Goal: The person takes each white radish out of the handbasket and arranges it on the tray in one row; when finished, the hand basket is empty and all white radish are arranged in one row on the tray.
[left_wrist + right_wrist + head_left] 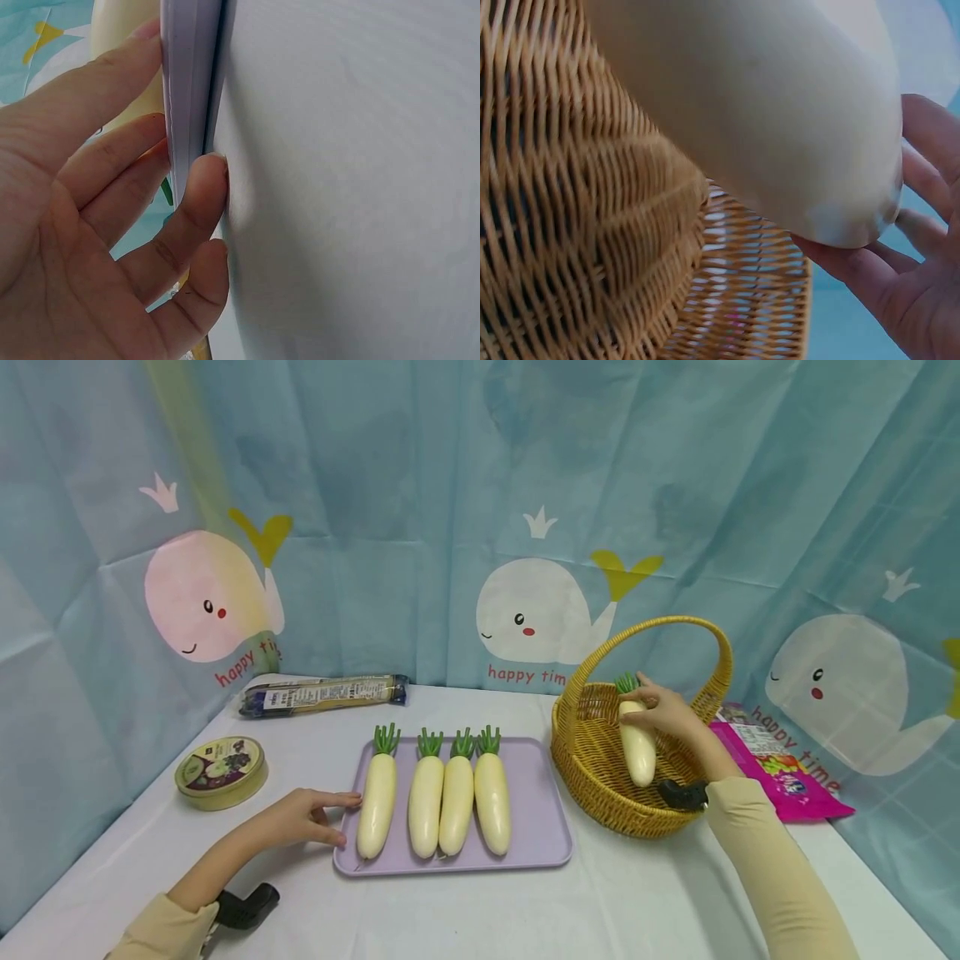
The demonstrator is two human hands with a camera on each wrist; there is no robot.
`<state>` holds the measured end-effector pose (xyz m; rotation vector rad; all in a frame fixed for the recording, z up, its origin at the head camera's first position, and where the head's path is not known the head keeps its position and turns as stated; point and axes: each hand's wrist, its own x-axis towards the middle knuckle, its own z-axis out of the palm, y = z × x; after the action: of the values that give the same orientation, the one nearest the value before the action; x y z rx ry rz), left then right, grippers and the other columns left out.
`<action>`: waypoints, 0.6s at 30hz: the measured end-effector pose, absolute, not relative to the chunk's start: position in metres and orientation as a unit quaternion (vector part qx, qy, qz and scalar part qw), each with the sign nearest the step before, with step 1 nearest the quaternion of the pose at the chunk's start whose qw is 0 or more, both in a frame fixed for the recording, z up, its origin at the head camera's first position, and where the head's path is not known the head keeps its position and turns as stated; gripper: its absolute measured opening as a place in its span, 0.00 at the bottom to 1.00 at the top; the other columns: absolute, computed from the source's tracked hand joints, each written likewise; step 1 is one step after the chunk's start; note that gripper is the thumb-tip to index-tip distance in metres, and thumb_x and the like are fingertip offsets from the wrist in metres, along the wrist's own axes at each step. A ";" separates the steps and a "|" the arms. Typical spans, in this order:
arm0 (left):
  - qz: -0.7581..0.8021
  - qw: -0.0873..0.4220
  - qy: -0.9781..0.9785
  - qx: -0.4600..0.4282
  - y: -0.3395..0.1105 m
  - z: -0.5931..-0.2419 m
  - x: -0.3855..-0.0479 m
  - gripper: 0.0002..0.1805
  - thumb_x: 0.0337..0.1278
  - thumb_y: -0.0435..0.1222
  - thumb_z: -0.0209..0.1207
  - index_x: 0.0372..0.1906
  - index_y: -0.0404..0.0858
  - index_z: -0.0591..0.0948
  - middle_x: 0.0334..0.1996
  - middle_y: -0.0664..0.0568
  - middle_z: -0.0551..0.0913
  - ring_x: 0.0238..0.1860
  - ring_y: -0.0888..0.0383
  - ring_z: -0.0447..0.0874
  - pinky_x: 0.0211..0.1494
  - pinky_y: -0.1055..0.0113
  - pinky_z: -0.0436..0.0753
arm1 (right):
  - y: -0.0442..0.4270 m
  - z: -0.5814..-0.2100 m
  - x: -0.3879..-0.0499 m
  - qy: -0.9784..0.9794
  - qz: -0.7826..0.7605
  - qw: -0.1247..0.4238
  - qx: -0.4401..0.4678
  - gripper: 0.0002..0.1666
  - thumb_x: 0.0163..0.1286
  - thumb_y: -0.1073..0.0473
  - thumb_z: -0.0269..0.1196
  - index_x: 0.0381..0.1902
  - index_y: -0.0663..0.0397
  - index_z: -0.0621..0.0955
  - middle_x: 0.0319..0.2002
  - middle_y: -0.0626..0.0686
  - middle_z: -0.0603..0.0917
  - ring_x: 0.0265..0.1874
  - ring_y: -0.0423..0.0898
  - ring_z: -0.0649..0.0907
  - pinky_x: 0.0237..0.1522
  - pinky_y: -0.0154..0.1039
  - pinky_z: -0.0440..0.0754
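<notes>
Inside or just above the wicker basket (592,802), my right hand (663,710) grips a white radish (638,752) near its green leafy top. The radish is tilted, leaves toward the back. In the right wrist view, thumb and fingers lie around one end of the radish (772,112). My left hand (303,818) touches the left rim of the lilac tray (536,810) with loosely bent fingers. Seen from the left wrist, the fingertips meet the tray rim (187,82). Several white radishes (426,802) lie side by side on the tray, leaves pointing away.
A round tin (221,772) stands at the left, and a long clear packet (322,695) lies behind it. The basket's tall handle (678,620) arches over its opening. Right of the basket lies a pink bag (795,785). A whale-print curtain (390,527) hangs behind the white-covered table.
</notes>
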<state>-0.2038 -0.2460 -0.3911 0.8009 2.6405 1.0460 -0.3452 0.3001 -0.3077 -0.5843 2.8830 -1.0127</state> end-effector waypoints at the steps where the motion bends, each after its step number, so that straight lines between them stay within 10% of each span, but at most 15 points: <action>1: 0.353 0.096 0.891 0.270 -0.246 -0.391 -0.204 0.35 0.42 0.44 0.66 0.55 0.27 0.72 0.44 0.36 0.77 0.24 0.64 0.71 0.27 0.68 0.71 | 0.299 -0.306 -0.343 0.924 -0.334 0.015 -0.188 0.33 0.58 0.51 0.64 0.57 0.65 0.71 0.69 0.58 0.40 0.57 0.70 0.58 0.47 0.58 0.67; 18: 0.367 0.109 0.884 0.269 -0.247 -0.392 -0.206 0.34 0.42 0.41 0.66 0.55 0.26 0.71 0.45 0.36 0.77 0.24 0.64 0.72 0.26 0.68 0.71 | 0.282 -0.285 -0.315 0.897 -0.406 -0.012 -0.175 0.33 0.59 0.53 0.63 0.58 0.64 0.70 0.69 0.51 0.40 0.55 0.66 0.64 0.48 0.56 0.67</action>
<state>-0.2057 -0.2471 -0.3922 0.7919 2.5995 1.0789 -0.3154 0.2821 -0.2850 -0.5533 2.8392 -1.2848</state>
